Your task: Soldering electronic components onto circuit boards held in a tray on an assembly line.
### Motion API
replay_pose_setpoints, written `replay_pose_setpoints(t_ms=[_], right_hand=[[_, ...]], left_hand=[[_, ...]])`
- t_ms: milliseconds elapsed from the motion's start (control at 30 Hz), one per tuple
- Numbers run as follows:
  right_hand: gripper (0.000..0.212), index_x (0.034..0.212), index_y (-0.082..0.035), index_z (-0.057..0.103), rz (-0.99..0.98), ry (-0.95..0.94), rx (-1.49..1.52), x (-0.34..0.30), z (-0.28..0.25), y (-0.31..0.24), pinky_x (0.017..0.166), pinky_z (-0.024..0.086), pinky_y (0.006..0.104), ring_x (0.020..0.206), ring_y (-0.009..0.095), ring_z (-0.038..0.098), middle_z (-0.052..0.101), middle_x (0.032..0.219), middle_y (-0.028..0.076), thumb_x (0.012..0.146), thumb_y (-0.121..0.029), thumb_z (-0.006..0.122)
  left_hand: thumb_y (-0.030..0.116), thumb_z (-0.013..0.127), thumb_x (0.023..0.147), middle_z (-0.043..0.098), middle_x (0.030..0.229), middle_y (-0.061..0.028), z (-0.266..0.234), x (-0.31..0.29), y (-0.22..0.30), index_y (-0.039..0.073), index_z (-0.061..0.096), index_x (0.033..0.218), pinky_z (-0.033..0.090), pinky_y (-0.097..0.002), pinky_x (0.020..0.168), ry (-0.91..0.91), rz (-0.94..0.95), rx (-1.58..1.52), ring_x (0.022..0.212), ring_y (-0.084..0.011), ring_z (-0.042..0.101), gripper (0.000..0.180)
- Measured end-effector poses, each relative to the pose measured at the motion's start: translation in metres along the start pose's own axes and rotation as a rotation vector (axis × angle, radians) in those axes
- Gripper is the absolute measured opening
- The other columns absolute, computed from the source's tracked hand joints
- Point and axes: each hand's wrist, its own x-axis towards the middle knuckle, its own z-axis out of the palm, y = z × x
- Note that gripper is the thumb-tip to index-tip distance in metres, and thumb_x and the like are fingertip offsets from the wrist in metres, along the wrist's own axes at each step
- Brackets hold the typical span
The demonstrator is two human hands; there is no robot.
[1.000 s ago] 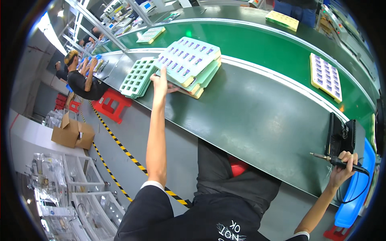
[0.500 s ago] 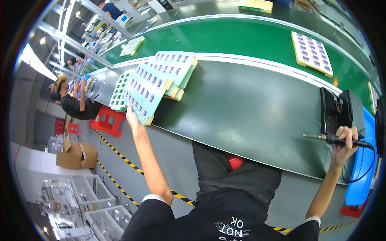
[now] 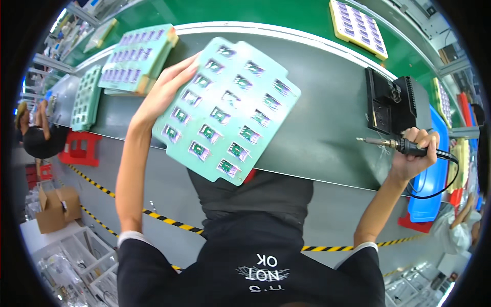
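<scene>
My left hand (image 3: 162, 88) is closed on the upper left edge of a light green tray (image 3: 223, 143), held tilted above the dark bench. Rows of small green circuit boards sit in the tray's pockets. On the right, my right hand (image 3: 418, 152) grips a soldering iron (image 3: 405, 146) by its black handle. The iron's metal tip points left, apart from the tray, and its cord trails down toward a blue bin. Just beyond this hand stands a black soldering iron stand (image 3: 379, 105).
Stacked filled trays (image 3: 116, 77) lie on the bench at the left, beside green trays with bare pockets (image 3: 84, 102). Behind runs a green conveyor (image 3: 286, 13) carrying a cream tray (image 3: 349, 35) of boards. A blue bin (image 3: 423, 204) stands at the right edge. Another person (image 3: 43, 138) is far left.
My left hand has lifted the tray off the stack and brought it right, in front of me. The soldering iron stays in my right hand. The whole view has shifted.
</scene>
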Motion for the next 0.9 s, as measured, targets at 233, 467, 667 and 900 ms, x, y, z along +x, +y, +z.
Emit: replay_pose_setpoints(t_ms=[233, 467, 667, 900], right_hand=[[0.024, 0.064, -0.010, 0.037, 0.064, 0.005, -0.024, 0.000, 0.003, 0.009, 0.038, 0.019, 0.0238, 0.034, 0.006, 0.023, 0.033, 0.044, -0.002, 0.085, -0.020, 0.046], [0.026, 0.066, -0.011, 0.038, 0.057, -0.128, -0.065, -0.003, -0.010, 0.000, 0.041, 0.019, 0.0271, 0.039, 0.008, 0.021, 0.029, 0.045, -0.003, 0.088, -0.024, 0.042], [0.024, 0.065, -0.009, 0.039, 0.064, -0.095, 0.013, 0.001, 0.008, 0.022, 0.037, 0.020, 0.0239, 0.034, 0.006, 0.027, 0.036, 0.044, -0.001, 0.086, -0.019, 0.042], [0.024, 0.065, -0.010, 0.039, 0.094, -0.099, -0.100, -0.002, 0.004, 0.023, 0.039, 0.019, 0.0253, 0.035, 0.006, 0.025, 0.035, 0.042, -0.001, 0.087, -0.020, 0.044]], left_hand=[[0.038, 0.042, 0.095, 0.065, 0.087, -0.0159, 0.043, 0.075, 0.001, 0.007, 0.054, 0.121, 0.045, -0.0282, 0.067, -0.356, 0.214, 0.762, 0.068, -0.0176, 0.057, 0.043], [0.026, 0.044, 0.094, 0.052, 0.051, -0.0069, 0.033, 0.122, 0.044, 0.001, 0.064, 0.096, 0.043, -0.0278, 0.049, -0.090, 0.240, 0.807, 0.049, -0.0114, 0.053, 0.032], [0.021, 0.053, 0.090, 0.063, 0.068, -0.0092, 0.042, 0.090, -0.009, 0.001, 0.065, 0.096, 0.045, -0.0278, 0.056, -0.137, 0.445, 0.473, 0.061, -0.0120, 0.058, 0.024], [0.024, 0.058, 0.085, 0.059, 0.066, -0.0166, 0.045, 0.096, -0.022, 0.005, 0.067, 0.090, 0.042, -0.0331, 0.052, -0.170, 0.551, 0.464, 0.054, -0.0280, 0.056, 0.021]])
